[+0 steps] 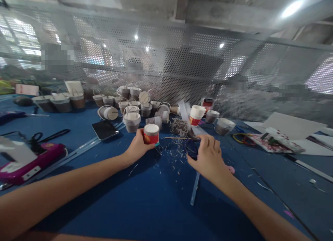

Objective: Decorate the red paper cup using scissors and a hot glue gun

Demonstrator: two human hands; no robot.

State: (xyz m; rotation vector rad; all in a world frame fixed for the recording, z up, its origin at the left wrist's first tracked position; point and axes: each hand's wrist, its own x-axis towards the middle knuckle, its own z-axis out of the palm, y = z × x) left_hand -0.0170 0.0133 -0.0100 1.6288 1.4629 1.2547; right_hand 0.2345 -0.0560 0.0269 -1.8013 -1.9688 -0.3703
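My left hand [138,146] is closed around a red paper cup [151,135] with a white round end facing up, held just above the blue table. A teal bit shows at the cup's lower right edge. My right hand [210,156] is over the table, its thumb and forefinger apart. Between them lies a dark blue loop that looks like a scissors handle [191,149]. A thin brown stick [177,138] reaches toward the forefinger; whether they touch is unclear. Behind it sits a pile of grey paper-like strands [179,127].
Several small grey buckets [131,122] with handles crowd the back. A stack of paper cups [197,115] stands right of the strands. A phone [104,130] and a magenta device [32,164] lie left. Scraps dot the blue table [156,199]. A perforated metal screen [192,67] rises behind.
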